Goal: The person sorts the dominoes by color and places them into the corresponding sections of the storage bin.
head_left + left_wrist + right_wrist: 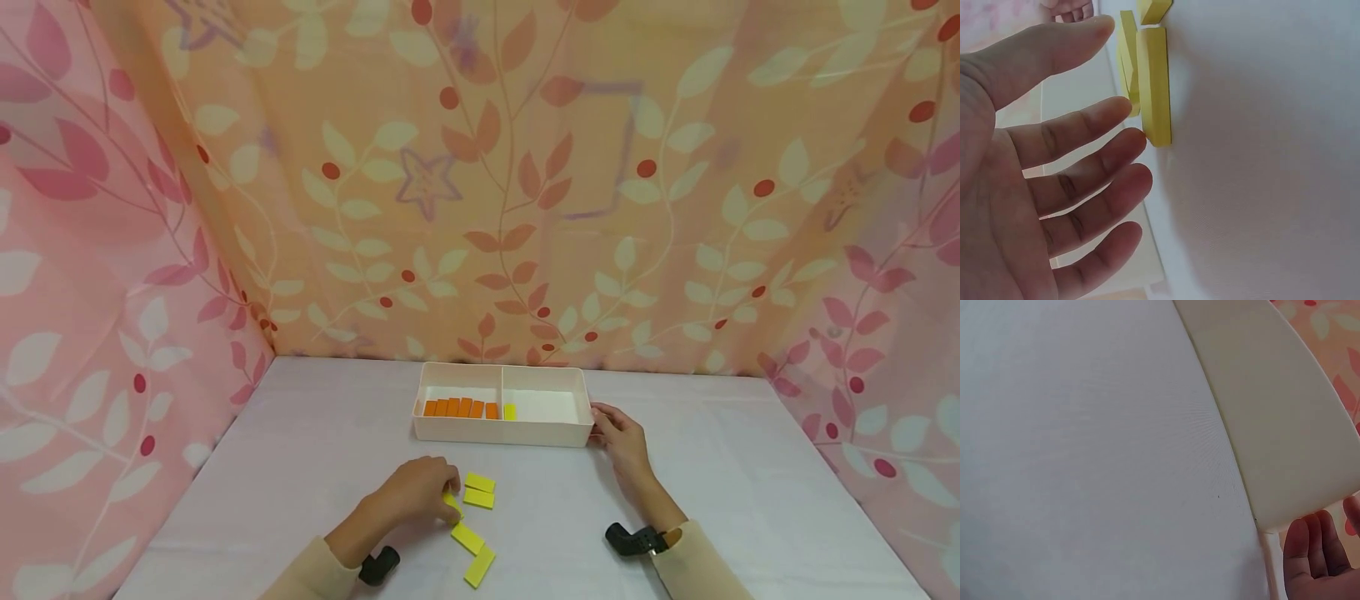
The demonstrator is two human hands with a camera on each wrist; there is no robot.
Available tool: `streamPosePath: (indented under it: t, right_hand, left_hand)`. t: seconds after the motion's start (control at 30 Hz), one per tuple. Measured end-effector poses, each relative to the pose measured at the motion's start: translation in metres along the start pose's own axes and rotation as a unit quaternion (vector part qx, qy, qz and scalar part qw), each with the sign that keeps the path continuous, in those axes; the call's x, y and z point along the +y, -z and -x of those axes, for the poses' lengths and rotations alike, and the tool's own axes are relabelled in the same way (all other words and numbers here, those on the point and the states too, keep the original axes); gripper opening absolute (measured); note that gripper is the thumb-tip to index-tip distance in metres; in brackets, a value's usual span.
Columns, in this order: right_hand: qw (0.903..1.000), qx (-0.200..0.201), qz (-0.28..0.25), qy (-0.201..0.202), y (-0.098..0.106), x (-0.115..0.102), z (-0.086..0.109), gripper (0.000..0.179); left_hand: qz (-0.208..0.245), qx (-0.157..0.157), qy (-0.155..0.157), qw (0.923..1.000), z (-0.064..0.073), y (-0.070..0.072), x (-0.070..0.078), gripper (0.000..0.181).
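My left hand [420,490] reaches over a yellow block [1155,87] on the table. In the left wrist view its thumb and fingers are spread, with the fingertips right at the block's side. Several more yellow blocks [480,567] lie just right of that hand. My right hand [624,440] rests its fingertips on the right end of a cream two-compartment box [502,431]. Orange blocks [453,407] stand in a row in the left compartment. One yellow block [510,412] stands in the right compartment, beside the divider.
The white-covered table [300,433] meets a floral curtain [510,250] behind the box. Pink floral cloth [112,333] hangs at the left side, with similar cloth at the right. Each wrist wears a black camera [633,540].
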State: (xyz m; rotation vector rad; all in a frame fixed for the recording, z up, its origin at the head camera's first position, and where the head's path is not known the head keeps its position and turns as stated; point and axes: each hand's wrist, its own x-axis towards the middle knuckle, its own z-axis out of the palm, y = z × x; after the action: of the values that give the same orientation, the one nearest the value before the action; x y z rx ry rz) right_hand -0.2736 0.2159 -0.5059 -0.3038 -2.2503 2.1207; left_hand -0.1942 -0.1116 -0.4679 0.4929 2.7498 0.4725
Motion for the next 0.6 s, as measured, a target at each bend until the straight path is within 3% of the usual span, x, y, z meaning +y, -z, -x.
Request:
streamPosePath:
  t: [0.37,0.6]
  right_hand:
    - [1.0000,-0.002,0.008,-0.004,0.000,-0.001,0.001,0.040]
    - [1.0000,0.003,0.006,0.000,0.000,0.000,0.000,0.038]
  left_hand:
    - [-0.059,0.021,-0.013,0.9980,0.009,-0.001,0.006,0.028]
    - [-0.069,0.031,-0.019,0.9970,0.011,-0.002,0.007,0.028]
